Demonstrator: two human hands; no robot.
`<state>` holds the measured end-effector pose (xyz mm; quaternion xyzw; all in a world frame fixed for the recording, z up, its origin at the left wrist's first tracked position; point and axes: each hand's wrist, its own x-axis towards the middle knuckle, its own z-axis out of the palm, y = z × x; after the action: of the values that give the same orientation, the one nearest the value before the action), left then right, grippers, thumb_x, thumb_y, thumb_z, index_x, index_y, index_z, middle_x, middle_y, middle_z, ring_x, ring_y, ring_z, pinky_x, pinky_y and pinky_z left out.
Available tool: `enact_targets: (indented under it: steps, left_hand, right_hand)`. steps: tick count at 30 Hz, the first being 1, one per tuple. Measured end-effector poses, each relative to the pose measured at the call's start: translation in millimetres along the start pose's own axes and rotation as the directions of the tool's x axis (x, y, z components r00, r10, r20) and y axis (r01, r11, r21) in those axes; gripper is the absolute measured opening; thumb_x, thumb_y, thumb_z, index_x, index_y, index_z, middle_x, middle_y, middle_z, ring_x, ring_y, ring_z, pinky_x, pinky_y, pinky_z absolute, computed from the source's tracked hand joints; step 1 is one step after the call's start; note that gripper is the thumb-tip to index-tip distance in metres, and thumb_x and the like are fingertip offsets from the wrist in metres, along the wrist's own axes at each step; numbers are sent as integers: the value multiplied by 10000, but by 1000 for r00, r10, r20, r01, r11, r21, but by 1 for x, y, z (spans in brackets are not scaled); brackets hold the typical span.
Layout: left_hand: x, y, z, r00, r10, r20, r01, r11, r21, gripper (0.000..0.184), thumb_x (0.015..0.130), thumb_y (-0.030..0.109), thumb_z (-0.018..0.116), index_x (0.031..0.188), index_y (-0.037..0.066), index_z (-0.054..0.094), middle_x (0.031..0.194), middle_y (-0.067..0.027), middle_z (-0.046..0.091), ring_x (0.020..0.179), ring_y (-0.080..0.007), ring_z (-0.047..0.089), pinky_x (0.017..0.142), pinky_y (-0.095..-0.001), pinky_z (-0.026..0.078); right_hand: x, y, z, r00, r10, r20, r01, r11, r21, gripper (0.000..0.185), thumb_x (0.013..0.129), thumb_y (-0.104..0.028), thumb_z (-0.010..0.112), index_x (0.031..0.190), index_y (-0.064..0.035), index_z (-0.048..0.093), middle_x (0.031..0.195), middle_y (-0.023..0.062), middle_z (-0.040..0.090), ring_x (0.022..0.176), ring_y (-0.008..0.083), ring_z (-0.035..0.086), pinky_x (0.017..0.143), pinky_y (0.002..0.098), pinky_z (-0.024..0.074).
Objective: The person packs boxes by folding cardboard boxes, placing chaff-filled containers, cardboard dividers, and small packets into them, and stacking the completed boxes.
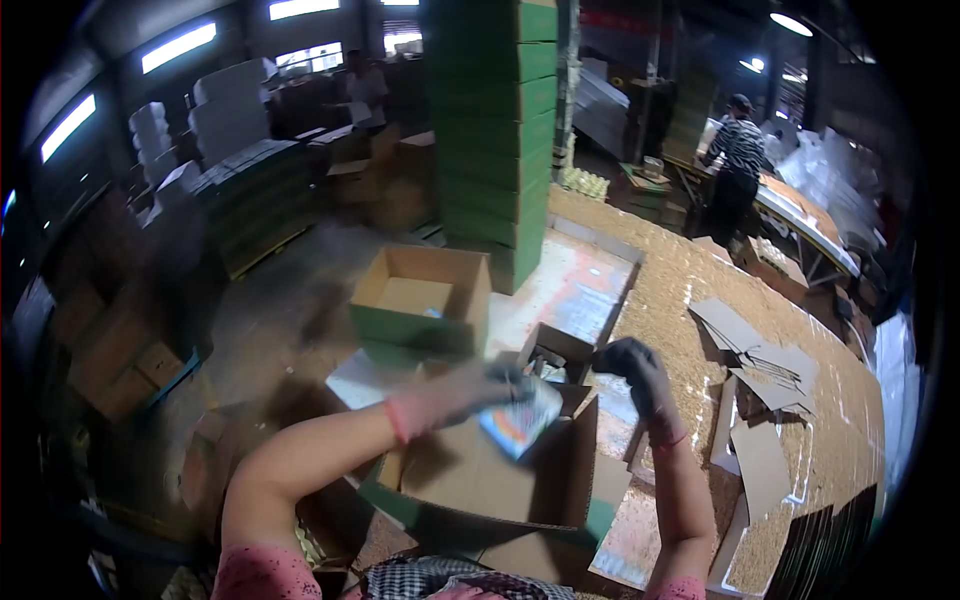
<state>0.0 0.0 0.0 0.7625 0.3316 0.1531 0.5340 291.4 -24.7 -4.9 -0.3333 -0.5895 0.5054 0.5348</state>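
A blue-and-white printed packet (pixel 522 425), smeared by blur, is hanging over the open green carton (pixel 430 508), below the fingers of the gloved left hand (pixel 490 385). Those fingers are apparently grasping the packet's upper edge, though the blur is hiding the exact contact. Judging by its limp, filmy look, the packet is probably being light, soft and a little slippery, so a broad pinch along that upper edge is suiting it better than a fingertip hold at one corner. The gloved right hand (pixel 632 372) is hovering with curled fingers beside a smaller open box (pixel 573 341) with small items inside; whether it is holding anything I cannot tell. Farther out, another open carton (pixel 415 327) is standing before a tall stack of green cartons (pixel 480 140), while flat cardboard pieces (pixel 765 362) are lying on the brown worktable (pixel 665 275)
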Motion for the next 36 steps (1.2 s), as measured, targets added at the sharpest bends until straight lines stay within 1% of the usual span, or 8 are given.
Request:
enact_targets:
  steps: [4, 6, 11, 15, 19, 26, 30, 36]
  left_hand:
    - [-74, -26, 28, 999, -11, 30, -28, 164, 986, 434, 863, 346, 606, 1163, 37, 551, 1126, -133, 607, 969, -326, 603, 872, -408, 464]
    - [-114, -9, -3, 845, 432, -314, 64, 502, 863, 393, 883, 268, 588, 1196, 36, 535, 1197, -154, 564, 1079, -341, 555, 934, -393, 439]
    - [-180, -159, -34, 943, -211, -258, 71, 884, -462, 885, 899, 363, 617, 1507, 66, 46, 1506, -98, 263, 1354, -226, 299, 1120, -338, 259]
    - [-118, -135, 37, 929, -216, -299, 291, 927, 234, 1170, 757, 502, 718, 1479, 7, -58, 1503, -276, 142, 1400, -388, 179, 1158, -393, 173]
    - [-120, -135, 44, 868, 172, -465, 197, 742, 641, 1138, 742, 513, 721, 1471, 5, 10, 1218, -339, 515, 1124, -441, 538, 1050, -419, 378]
    - [-106, -112, 11, 990, -134, -49, 133, 991, -21, 1049, 774, 502, 704, 1483, 23, 96, 1388, -307, 367, 1311, -400, 363, 1091, -398, 311]
    - [-59, -123, -12, 646, 547, -533, -487, 833, 264, 742, 860, 342, 638, 1418, -7, 297, 1036, -226, 619, 776, -341, 611, 726, -431, 482]
    - [-63, -243, -178, 395, 136, -908, -485, 871, -80, 861, 785, 161, 738, 1470, 45, 230, 1378, -140, 448, 1252, -236, 444, 1028, -354, 383]
  right_hand:
    - [-21, 36, 22, 963, -48, -266, 24, 995, -92, 373, 979, -312, 464, 1039, 25, 611, 1011, 119, 629, 947, 188, 608, 894, 320, 477]
    - [-53, 34, 13, 887, -369, -277, 180, 830, -528, 375, 966, -303, 442, 1054, 17, 618, 1030, 150, 623, 997, 240, 596, 914, 355, 463]
    - [-98, 30, 72, 827, -175, 535, 551, 447, -705, 481, 849, -358, 451, 1184, -40, 587, 1279, 175, 521, 1232, 368, 455, 1087, 532, 273]
    - [-97, 88, 127, 834, 12, 551, 526, 280, -803, 625, 795, -199, 596, 1363, -26, 400, 1403, 206, 374, 1343, 390, 301, 1135, 521, 179]
    - [-134, 99, 93, 921, 143, -362, -321, 804, -500, 571, 952, -184, 450, 1442, 10, 229, 1464, 210, 279, 1375, 297, 257, 1135, 382, 222]
    - [-165, 125, 83, 652, 433, -623, -451, 881, 141, 538, 961, -249, 527, 1406, -16, 337, 1253, 100, 525, 1120, 188, 524, 989, 331, 426]
    - [-108, 27, 53, 802, 176, -571, -145, 984, 100, 442, 955, -238, 535, 1302, 30, 479, 1255, 75, 538, 1152, 174, 504, 1039, 337, 376]
    - [34, 49, -16, 744, -75, -664, 113, 993, 14, 463, 937, -273, 571, 1317, -24, 479, 1229, 64, 566, 1132, 184, 536, 1020, 349, 408]
